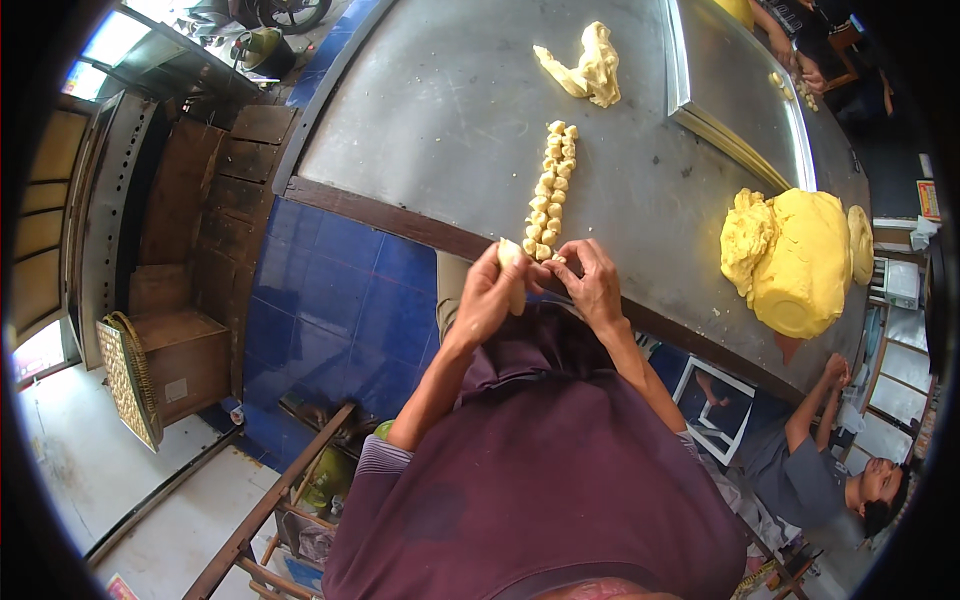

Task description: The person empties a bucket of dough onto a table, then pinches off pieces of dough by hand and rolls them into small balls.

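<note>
At the near edge of the metal worktable (430,130), my left hand (484,298) is closed round a pale strip of dough (510,256), whose ends show above and below the fingers. My right hand (594,284) pinches a small dough piece (558,259) with thumb and fingertips, just right of the left hand. Directly beyond both hands, small dough balls (550,190) lie in two close rows running away across the table. A loose, irregular lump of pale dough (598,66) rests past the far end of the rows.
A big yellow dough mass (800,262) sits on the table at the right. Behind it stands a raised metal-topped panel (740,80). Another person's hands (808,72) work at far right; a person in grey (800,480) is at lower right. Blue tiles (330,270) face the left side.
</note>
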Available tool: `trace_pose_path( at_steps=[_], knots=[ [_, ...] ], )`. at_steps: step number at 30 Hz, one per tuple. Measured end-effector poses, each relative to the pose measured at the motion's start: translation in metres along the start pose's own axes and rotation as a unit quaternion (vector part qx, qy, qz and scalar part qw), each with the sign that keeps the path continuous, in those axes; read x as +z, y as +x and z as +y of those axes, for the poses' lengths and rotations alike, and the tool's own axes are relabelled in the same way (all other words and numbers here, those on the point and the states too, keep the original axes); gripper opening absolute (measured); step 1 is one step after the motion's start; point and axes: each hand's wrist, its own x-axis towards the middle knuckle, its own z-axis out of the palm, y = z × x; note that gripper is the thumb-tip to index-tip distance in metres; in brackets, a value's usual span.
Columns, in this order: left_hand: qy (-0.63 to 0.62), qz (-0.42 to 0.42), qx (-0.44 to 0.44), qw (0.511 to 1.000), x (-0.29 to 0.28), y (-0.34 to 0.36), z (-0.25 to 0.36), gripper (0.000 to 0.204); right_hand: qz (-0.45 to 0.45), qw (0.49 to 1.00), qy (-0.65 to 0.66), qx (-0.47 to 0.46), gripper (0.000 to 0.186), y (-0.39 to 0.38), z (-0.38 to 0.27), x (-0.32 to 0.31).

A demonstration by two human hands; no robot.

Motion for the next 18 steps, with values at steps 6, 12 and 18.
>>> trace_pose_path(
  at_steps=[6, 12, 18],
  knots=[
    [0.041, -0.043, -0.025, 0.998, -0.001, 0.007, 0.006, 0.036, -0.002, 0.997, 0.068, 0.030, 0.022, 0.000, -0.032, -0.037],
    [0.109, -0.105, -0.048, 0.987, 0.026, 0.010, -0.009, 0.038, -0.016, 0.989, 0.117, -0.092, 0.025, -0.010, -0.020, -0.039],
    [0.048, -0.109, -0.086, 0.989, 0.034, 0.013, -0.020, 0.042, -0.041, 0.988, 0.143, -0.030, 0.027, -0.013, -0.021, -0.035]
  ],
)
